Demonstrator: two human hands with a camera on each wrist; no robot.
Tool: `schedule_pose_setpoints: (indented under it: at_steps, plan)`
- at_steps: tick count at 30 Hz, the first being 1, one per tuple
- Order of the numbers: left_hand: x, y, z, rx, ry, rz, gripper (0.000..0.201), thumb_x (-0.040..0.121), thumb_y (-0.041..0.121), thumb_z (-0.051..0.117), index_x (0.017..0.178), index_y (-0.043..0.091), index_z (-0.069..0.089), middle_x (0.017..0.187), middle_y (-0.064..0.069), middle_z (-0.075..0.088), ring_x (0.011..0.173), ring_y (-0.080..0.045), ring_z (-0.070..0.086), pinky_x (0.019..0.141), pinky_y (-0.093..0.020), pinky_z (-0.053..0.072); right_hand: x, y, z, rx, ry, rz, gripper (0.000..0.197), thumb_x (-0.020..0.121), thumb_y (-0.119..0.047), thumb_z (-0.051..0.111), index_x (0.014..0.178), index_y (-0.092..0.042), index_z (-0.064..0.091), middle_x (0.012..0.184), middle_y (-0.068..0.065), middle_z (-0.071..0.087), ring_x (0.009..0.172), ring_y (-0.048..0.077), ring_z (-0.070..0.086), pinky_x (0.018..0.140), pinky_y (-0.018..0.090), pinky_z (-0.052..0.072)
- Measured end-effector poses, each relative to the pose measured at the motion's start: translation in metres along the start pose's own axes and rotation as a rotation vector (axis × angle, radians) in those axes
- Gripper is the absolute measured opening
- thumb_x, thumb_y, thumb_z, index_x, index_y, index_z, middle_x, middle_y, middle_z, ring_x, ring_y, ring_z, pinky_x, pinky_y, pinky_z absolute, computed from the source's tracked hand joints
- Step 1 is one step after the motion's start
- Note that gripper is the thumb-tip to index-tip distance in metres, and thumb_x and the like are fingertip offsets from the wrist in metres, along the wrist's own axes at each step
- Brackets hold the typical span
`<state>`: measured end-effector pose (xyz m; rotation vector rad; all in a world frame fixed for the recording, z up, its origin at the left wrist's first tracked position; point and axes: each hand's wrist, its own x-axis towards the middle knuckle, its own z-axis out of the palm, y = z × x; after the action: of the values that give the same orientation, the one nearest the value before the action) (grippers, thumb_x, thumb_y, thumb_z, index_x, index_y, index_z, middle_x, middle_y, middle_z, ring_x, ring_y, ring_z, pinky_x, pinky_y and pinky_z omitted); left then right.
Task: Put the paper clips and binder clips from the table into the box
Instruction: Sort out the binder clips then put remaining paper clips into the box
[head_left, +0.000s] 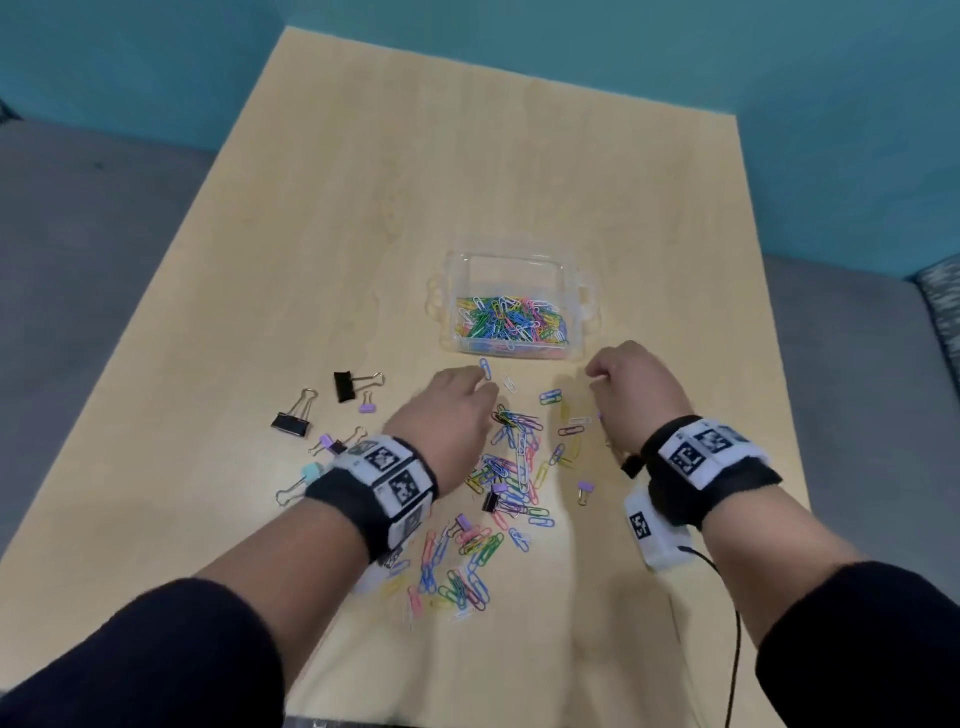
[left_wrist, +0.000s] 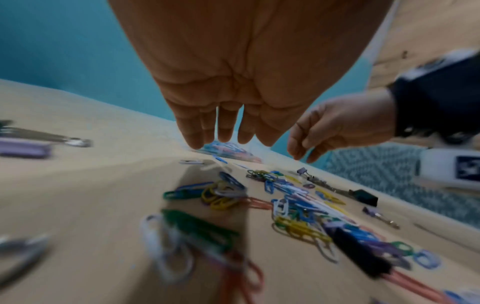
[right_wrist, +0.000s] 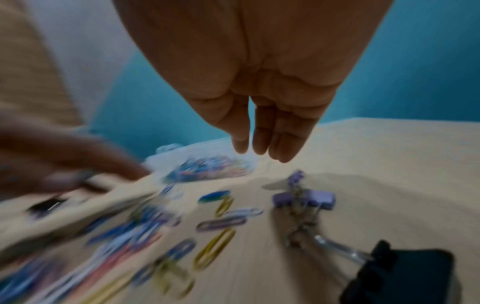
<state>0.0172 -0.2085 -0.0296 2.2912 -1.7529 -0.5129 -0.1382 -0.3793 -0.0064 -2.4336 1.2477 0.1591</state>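
A clear plastic box (head_left: 577, 312) stands mid-table, holding many coloured paper clips. Just in front of it my left hand (head_left: 470, 395) hovers palm down, its fingers (left_wrist: 223, 131) hanging straight with nothing in them; a blue clip (head_left: 485, 368) lies at the fingertips. My right hand (head_left: 605, 382) hovers to the right of it, with relaxed fingers (right_wrist: 259, 142) that hold nothing. Loose paper clips (head_left: 511, 467) lie scattered between and below the hands. Two black binder clips (head_left: 344, 385) (head_left: 291, 423) lie to the left. A small purple one (head_left: 585, 488) lies near my right wrist.
The light wooden table (head_left: 467, 182) is bare beyond the box. Its left and right edges drop to grey floor. Small pastel binder clips (head_left: 332, 444) lie by my left wristband. A black cable (head_left: 727, 597) trails from my right wrist. Both wrist views are motion-blurred.
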Motion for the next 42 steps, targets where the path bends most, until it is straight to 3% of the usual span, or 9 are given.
schedule_pose_setpoints:
  at_steps: [4,8,12,17,24,30,35,38,42]
  plan:
    - [0.030,0.000,0.015,0.179,-0.108,0.078,0.060,0.091,0.021,0.049,0.145,0.009,0.024,0.155,-0.013,0.018,0.142,-0.030,0.015,0.113,-0.042,0.027,-0.032,-0.035,0.025,-0.153,-0.099,-0.288,0.035,0.084,-0.002,0.045,0.117,-0.009,0.052,0.123,0.010,0.048,0.112,0.030,0.048,0.087,0.041,0.047]
    - [0.015,-0.012,0.029,0.236,-0.142,0.117,0.057,0.093,0.025,0.045,0.143,0.004,0.028,0.154,-0.018,0.020,0.143,-0.034,0.014,0.115,-0.045,0.023,-0.045,-0.036,0.053,-0.207,-0.115,-0.354,0.053,0.079,0.000,0.050,0.131,-0.001,0.039,0.139,0.018,0.033,0.135,0.033,0.027,0.108,0.041,0.034]
    - [-0.026,-0.008,0.031,0.258,-0.021,0.255,0.051,0.078,0.019,0.066,0.124,-0.001,0.056,0.134,-0.021,0.052,0.129,-0.034,0.045,0.110,-0.042,0.028,-0.074,-0.030,0.079,-0.243,-0.146,-0.437,0.057,0.079,-0.006,0.049,0.134,0.000,0.036,0.141,0.023,0.032,0.135,0.040,0.026,0.110,0.048,0.031]
    - [-0.048,-0.003,0.028,0.007,0.043,0.215,0.044,0.079,0.008,0.063,0.122,0.005,0.055,0.129,-0.014,0.054,0.122,-0.029,0.051,0.103,-0.034,0.040,-0.099,-0.019,0.066,-0.027,-0.068,-0.414,0.050,0.084,-0.004,0.046,0.133,-0.005,0.041,0.139,0.014,0.038,0.134,0.032,0.032,0.112,0.040,0.031]
    - [0.025,0.019,0.019,0.182,-0.207,0.098,0.069,0.087,0.005,0.048,0.148,0.008,0.016,0.158,-0.010,0.006,0.145,-0.026,0.007,0.115,-0.041,0.023,-0.069,-0.010,0.056,-0.132,-0.038,-0.254,0.049,0.073,0.004,0.048,0.122,0.000,0.045,0.131,0.019,0.041,0.127,0.035,0.037,0.106,0.041,0.037]
    - [-0.004,0.016,0.020,0.228,-0.282,0.234,0.063,0.086,0.004,0.046,0.146,0.008,0.025,0.158,-0.010,0.011,0.145,-0.024,0.012,0.114,-0.040,0.026,-0.095,-0.013,0.071,-0.257,-0.133,-0.472,0.064,0.072,0.003,0.054,0.134,0.007,0.040,0.143,0.028,0.036,0.136,0.042,0.032,0.112,0.047,0.031]
    - [-0.074,0.000,0.009,-0.152,0.010,0.057,0.032,0.086,0.009,0.059,0.117,0.015,0.063,0.122,-0.003,0.059,0.111,-0.025,0.056,0.092,-0.035,0.048,-0.128,0.014,0.047,0.159,-0.021,-0.302,0.058,0.081,0.005,0.044,0.137,-0.011,0.047,0.140,0.004,0.047,0.129,0.019,0.043,0.105,0.025,0.034]
    - [-0.100,-0.003,0.009,-0.184,0.075,-0.087,0.014,0.081,0.015,0.067,0.095,0.016,0.065,0.094,0.000,0.058,0.087,-0.025,0.057,0.073,-0.036,0.049,-0.147,0.039,0.044,0.287,0.076,-0.052,0.047,0.086,0.000,0.047,0.131,-0.012,0.053,0.126,0.002,0.055,0.115,0.018,0.053,0.096,0.026,0.041]
    - [-0.100,0.019,0.020,-0.149,0.049,-0.082,0.015,0.078,0.027,0.071,0.087,0.018,0.062,0.084,0.002,0.055,0.081,-0.023,0.053,0.066,-0.034,0.046,-0.159,0.041,0.059,0.238,0.040,-0.015,0.037,0.084,-0.018,0.048,0.119,-0.019,0.058,0.104,-0.001,0.055,0.096,0.022,0.056,0.079,0.033,0.048]
